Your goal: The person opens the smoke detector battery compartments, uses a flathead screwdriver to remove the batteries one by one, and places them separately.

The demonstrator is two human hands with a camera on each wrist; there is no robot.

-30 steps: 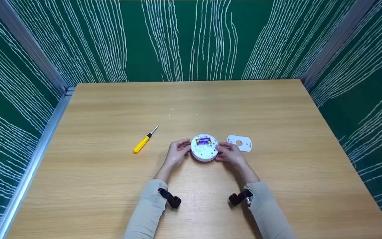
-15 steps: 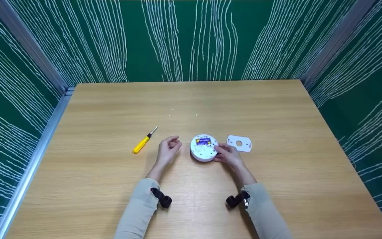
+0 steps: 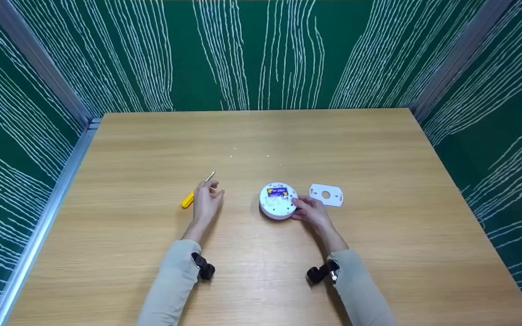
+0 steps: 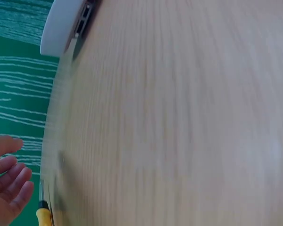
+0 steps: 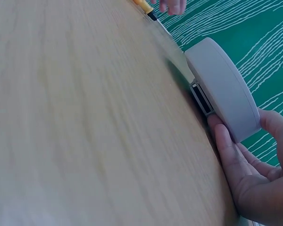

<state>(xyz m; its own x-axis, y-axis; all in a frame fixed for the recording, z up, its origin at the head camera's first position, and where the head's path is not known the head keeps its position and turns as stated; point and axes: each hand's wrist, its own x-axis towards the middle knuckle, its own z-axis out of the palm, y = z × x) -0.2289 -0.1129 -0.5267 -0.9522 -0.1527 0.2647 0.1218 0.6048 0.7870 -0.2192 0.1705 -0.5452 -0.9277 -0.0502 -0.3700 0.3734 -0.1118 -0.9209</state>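
Observation:
My right hand (image 3: 314, 212) grips the right edge of a round white device (image 3: 275, 208) that looks like a smoke alarm, its purple and yellow label facing up. In the right wrist view, the thumb lies on top of the device (image 5: 224, 84) and the fingers are beneath it, with a dark slotted part on its underside. My left hand (image 3: 206, 203) hovers over a screwdriver (image 3: 188, 199) with a yellow handle, partly covering it in the head view. Seen from the left wrist, the fingers are spread and loosely bent, apart from the screwdriver (image 4: 44, 217), holding nothing.
A flat white plate (image 3: 326, 194) with a round centre hole lies just right of the device on the wooden table (image 3: 261, 271). Several tiny white bits (image 3: 268, 156) are scattered farther back. Green walls (image 3: 351, 54) with white lines border the table.
My left hand has let go of the device and moved left to the screwdriver. My right hand still grips the device, which has barely shifted.

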